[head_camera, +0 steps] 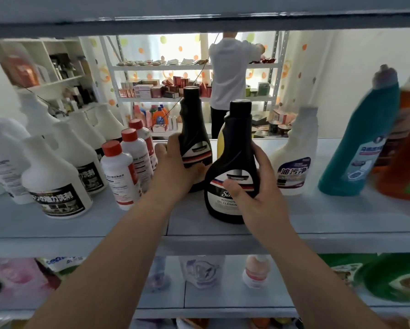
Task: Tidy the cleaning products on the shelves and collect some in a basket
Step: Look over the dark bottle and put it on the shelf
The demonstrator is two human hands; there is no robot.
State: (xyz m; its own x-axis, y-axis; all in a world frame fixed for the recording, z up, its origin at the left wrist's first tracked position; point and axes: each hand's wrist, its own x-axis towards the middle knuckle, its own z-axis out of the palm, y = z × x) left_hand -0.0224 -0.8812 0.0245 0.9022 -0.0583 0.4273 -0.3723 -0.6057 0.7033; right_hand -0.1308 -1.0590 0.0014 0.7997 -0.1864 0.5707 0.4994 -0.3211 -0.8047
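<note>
Two black kitchen oil cleaner bottles stand on the pale blue shelf [318,222]. My left hand [175,167] grips the rear black bottle [194,129] at its lower body. My right hand [258,186] grips the front black bottle [235,162], thumb across its label. A yellow bottle [220,141] peeks out behind the front one. No basket is in view.
Left of my hands stand red-capped white bottles [121,172] and several white bottles with black labels [56,184]. To the right are a white spray bottle [294,160], a teal toilet cleaner [356,148] and an orange jug [405,162]. A person [230,74] works at far shelves. More products sit on the lower shelf [223,305].
</note>
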